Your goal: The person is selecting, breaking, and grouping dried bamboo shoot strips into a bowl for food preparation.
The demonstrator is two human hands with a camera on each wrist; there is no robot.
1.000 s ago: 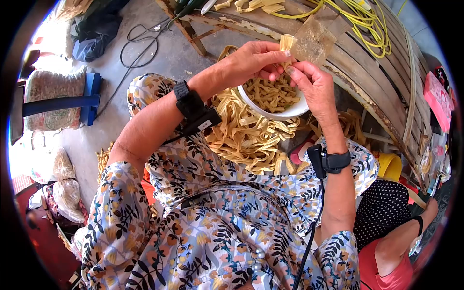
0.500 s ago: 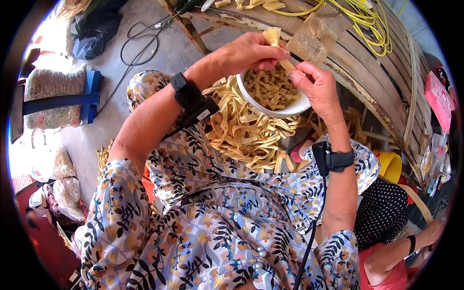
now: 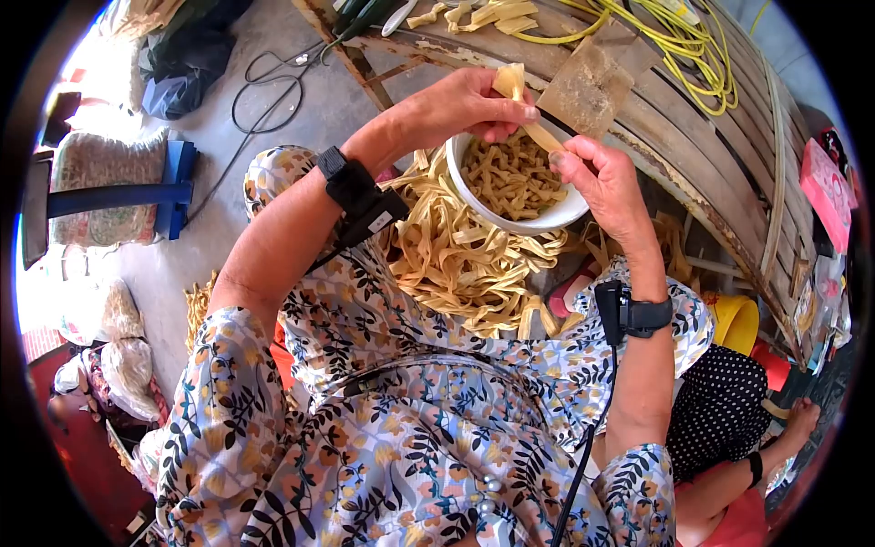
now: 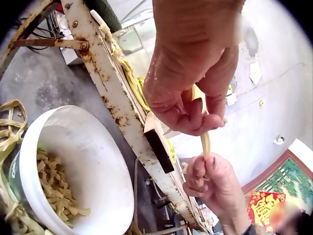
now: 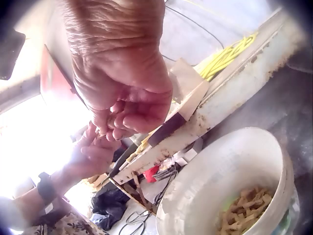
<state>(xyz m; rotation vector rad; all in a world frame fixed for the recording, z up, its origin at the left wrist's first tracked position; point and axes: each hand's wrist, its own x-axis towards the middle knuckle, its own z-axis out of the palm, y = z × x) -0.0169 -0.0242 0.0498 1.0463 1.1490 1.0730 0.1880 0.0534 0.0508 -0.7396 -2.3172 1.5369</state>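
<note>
Between both hands runs a pale yellow flat dried strip (image 3: 544, 137), its fanned end sticking up above the left fingers. The left hand (image 3: 474, 102) pinches it near that end, thumb on top. Lower down, the right hand (image 3: 602, 187) pinches the other part between thumb and curled fingers. In the left wrist view a short straight length of the strip (image 4: 206, 144) shows between the hands. Below them stands a white bucket (image 4: 93, 147) partly filled with short knotted yellow pieces (image 3: 510, 178).
Long loose strips (image 3: 465, 255) lie heaped beside the bucket. A rusty-framed slatted bench (image 3: 693, 173) stands beyond, bearing a thin square board (image 3: 588, 82) and coiled yellow cord (image 3: 697, 55). A black cable (image 3: 264, 82) loops across the floor. Another person's arm (image 3: 729, 488) is at lower right.
The hands, close together a second ago, have drawn apart, the right going right and down. More of the strip shows between them. The other person's arm at lower right has shifted.
</note>
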